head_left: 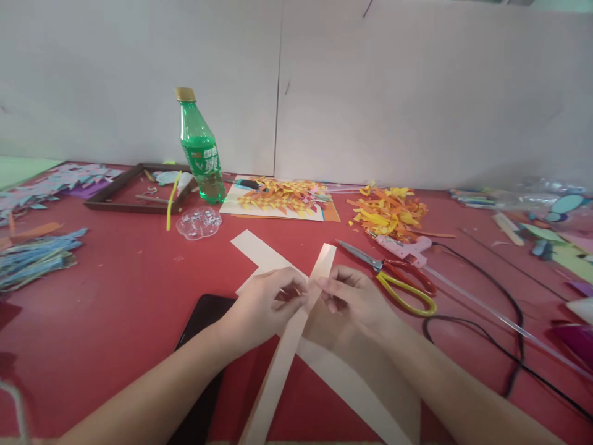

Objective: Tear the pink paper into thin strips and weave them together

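Blue paper strips (41,253) lie bundled on the red table (115,296) at 9 o'clock from your hands, taking 12 as toward the wall (139,93). A black phone (208,315) sits at 8, partly under your left forearm. At 10 is a clear dish (199,224) of small pieces, with a green bottle (202,164) at 11.

Your left hand (266,303) pinches one edge of a cream paper strip (280,371); your right hand (354,293) grasps its other edge, thumb on top. The strip runs from 1 o'clock down to 7, over pale paper (252,247) on the table.

Its straight edges suggest the cutting is done. The shaping looks unfinished, since you have both hands on it and no fastening shows; you cannot tell from here whether a fold is set. Near 12, some yellow-and-orange paper (264,201) is already woven, while loose scraps (393,210) of those colours lie heaped between 1 and 2.

Your pink glue gun (407,248) at 2 and scissors (384,267) between 2 and 3 lie untouched.
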Demonstrator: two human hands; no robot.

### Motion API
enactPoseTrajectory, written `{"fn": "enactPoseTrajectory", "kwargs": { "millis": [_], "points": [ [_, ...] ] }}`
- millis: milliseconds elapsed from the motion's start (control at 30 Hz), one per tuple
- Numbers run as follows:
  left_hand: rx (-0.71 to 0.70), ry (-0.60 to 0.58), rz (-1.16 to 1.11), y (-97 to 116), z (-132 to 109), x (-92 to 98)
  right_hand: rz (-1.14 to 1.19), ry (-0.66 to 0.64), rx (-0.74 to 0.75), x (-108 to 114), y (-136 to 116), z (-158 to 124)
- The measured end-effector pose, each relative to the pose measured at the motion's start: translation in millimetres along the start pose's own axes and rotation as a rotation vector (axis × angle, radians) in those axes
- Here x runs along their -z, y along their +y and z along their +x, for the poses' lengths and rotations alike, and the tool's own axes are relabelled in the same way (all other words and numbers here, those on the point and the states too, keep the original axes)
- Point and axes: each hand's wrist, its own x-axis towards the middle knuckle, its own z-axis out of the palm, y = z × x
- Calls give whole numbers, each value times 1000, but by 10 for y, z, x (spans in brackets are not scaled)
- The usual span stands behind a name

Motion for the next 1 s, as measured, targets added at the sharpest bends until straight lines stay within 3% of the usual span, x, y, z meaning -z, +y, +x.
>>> {"fn": "enactPoseTrajectory", "kwargs": {
  "millis": [133, 533, 767, 1000],
  "points": [
    [-82, -39, 11, -5, 5, 8, -42, -24, 12, -21, -18, -23],
    [-10, -75, -57, 10, 2, 0, 76, 27, -20, 15, -56, 8],
    [-34, -109, -76, -34, -4, -6, 130, 9, 26, 13, -52, 14],
    [-20, -154, -57, -18, -13, -10, 289, 57, -27, 62, -103, 48]
  ]
}}
